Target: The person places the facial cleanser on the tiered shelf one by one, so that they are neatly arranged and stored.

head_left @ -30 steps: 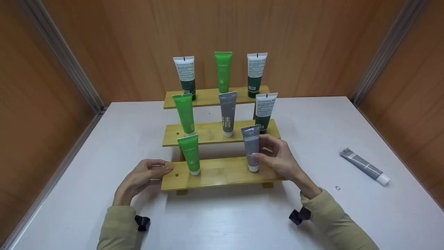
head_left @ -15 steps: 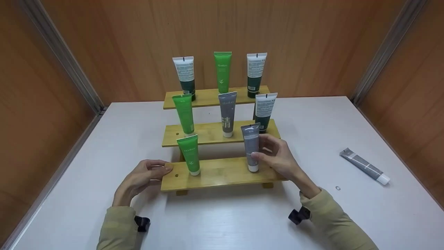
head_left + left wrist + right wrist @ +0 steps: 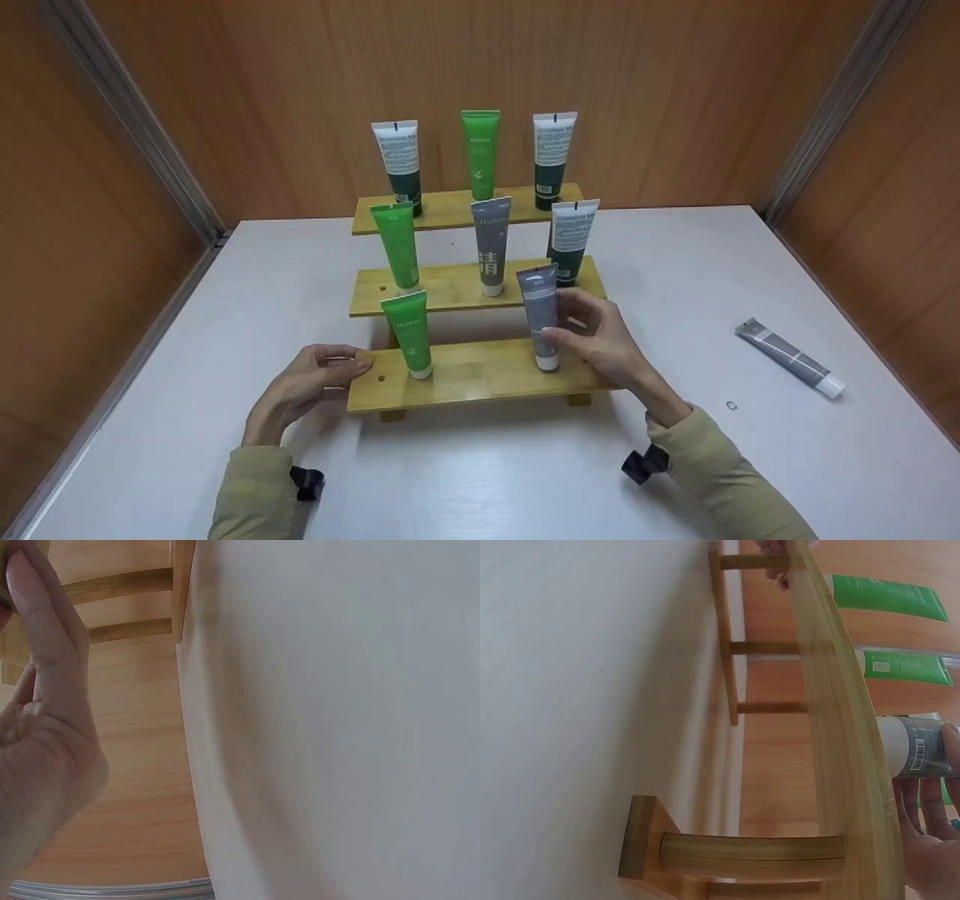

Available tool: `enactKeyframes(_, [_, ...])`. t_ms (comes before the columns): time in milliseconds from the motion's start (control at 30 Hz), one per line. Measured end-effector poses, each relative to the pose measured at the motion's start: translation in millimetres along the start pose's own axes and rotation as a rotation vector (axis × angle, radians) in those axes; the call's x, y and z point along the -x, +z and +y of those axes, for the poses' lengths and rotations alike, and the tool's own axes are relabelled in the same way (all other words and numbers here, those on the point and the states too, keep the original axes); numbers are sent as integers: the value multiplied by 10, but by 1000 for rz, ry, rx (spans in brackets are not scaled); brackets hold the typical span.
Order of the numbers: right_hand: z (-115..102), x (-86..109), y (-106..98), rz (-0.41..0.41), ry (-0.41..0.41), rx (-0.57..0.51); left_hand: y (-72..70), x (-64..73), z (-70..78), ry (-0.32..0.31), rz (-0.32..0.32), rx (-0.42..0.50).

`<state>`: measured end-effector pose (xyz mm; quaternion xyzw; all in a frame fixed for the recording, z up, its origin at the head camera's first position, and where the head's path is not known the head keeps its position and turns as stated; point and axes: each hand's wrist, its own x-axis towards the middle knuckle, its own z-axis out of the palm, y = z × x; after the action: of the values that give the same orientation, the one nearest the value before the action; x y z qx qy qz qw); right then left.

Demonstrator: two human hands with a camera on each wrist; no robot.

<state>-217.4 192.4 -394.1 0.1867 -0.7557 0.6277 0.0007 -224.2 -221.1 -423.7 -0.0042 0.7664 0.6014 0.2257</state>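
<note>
My right hand [image 3: 600, 337] pinches a grey tube [image 3: 539, 311] between thumb and fingers, its white cap down at the right part of the bottom shelf board [image 3: 480, 375]. The right wrist view shows that cap [image 3: 892, 746] right at the board's top face. With thumb and fingers, my left hand [image 3: 307, 386] grips the left end of the same board; the left wrist view has this hand [image 3: 49, 705] at its left edge. Toward the board's left stands a green tube [image 3: 409, 334], cap down. All this belongs to a three-tier wooden display stand [image 3: 367, 289].
On the middle tier stand a green tube [image 3: 397, 244], a grey tube [image 3: 491, 240] and a white-and-dark-green tube [image 3: 574, 236]. The top tier bears three more upright tubes. Another grey tube [image 3: 787, 356] lies on the white table at right, near a small ring [image 3: 731, 405].
The grey tube in my right hand has tilted slightly to the left at its top end. My left hand stays on the board's end.
</note>
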Motion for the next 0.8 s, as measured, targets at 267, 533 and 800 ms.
enactKeyframes(267, [5, -3, 6, 1, -3, -1, 4, -1, 5, -6, 0, -15])
enactKeyframes(533, [-3, -10, 25, -1, 4, -4, 5, 0, 4, -3, -11, 4])
enactKeyframes(800, [2, -18, 34, -2, 12, 2, -2, -6, -2, -3, -17, 10])
